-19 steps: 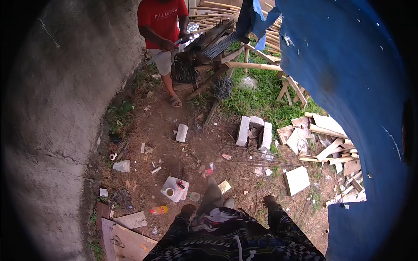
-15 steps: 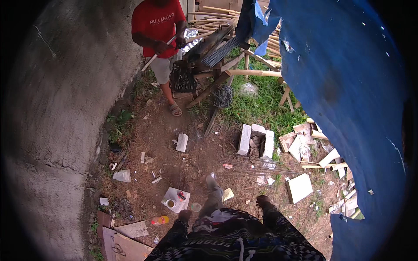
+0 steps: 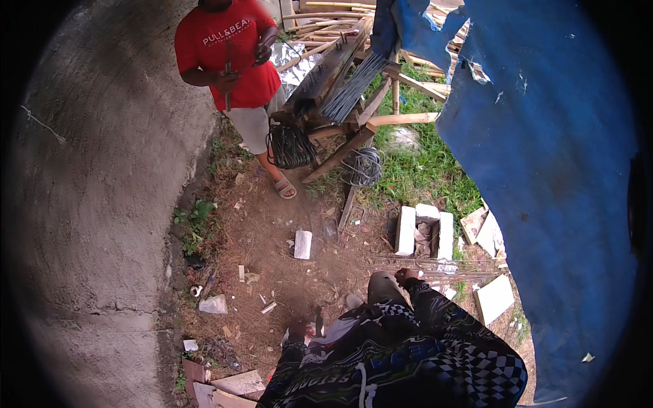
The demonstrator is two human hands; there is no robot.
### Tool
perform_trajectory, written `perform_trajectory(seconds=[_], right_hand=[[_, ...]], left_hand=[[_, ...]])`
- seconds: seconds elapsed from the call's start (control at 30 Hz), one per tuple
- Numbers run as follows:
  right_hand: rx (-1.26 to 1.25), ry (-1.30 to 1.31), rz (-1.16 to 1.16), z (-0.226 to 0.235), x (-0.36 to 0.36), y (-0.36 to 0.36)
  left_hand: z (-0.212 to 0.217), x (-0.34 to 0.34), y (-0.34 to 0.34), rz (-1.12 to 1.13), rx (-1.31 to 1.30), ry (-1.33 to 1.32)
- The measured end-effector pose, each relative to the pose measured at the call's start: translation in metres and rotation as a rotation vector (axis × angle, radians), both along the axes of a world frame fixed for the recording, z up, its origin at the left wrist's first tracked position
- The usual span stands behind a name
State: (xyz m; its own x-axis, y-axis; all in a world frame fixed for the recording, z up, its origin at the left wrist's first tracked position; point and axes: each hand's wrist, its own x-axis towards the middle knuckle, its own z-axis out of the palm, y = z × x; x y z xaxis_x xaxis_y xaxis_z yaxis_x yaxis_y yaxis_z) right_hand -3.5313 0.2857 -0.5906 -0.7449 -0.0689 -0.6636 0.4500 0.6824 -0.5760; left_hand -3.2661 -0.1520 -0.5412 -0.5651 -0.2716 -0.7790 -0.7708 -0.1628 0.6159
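Note:
My left hand (image 3: 297, 331) hangs low beside my body, small and dark, over the spot where a white board (image 3: 311, 329) partly shows. A dark, narrow shape stands right beside that hand; I cannot tell whether the hand holds it. Out in front of my raised knee (image 3: 385, 289), my right hand (image 3: 405, 275) has its fingers loosely curled in, with no object visible in them. Nearest to the right hand on the ground lie thin metal rods (image 3: 459, 265). Farther off is a U of white blocks (image 3: 405, 231).
A co-worker in a red shirt (image 3: 235, 61) stands at a wooden bench (image 3: 326, 75) bearing grey rods (image 3: 352, 87), holding a bar-like tool. Wire coils (image 3: 292, 146) hang there. A lone white block (image 3: 303, 245) lies ahead. Concrete wall (image 3: 102, 204) left, blue tarp (image 3: 544, 170) right.
The ground has shifted in view as I step forward, with my knee now raised. My right hand has swung forward. My left hand now covers much of the white board. The co-worker's bar is now upright.

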Motion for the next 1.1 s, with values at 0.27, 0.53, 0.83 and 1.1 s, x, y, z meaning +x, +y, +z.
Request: perform_trajectory(seconds=[0.27,0.53,0.83,1.1], right_hand=[[0.250,0.075,0.449,-0.003,-0.172,-0.050],[0.210,0.145,0.189,0.030,-0.370,-0.087],[0.322,0.198,0.042,0.007,-0.501,-0.082],[0.205,0.271,0.180,-0.029,-0.505,-0.070]], left_hand=[[0.013,0.009,0.013,0.354,0.001,-0.024],[0.009,-0.043,0.138,0.137,-0.256,-0.212],[0.030,-0.131,0.187,0.169,-0.315,-0.243],[0.041,-0.153,0.208,0.174,-0.323,-0.287]])
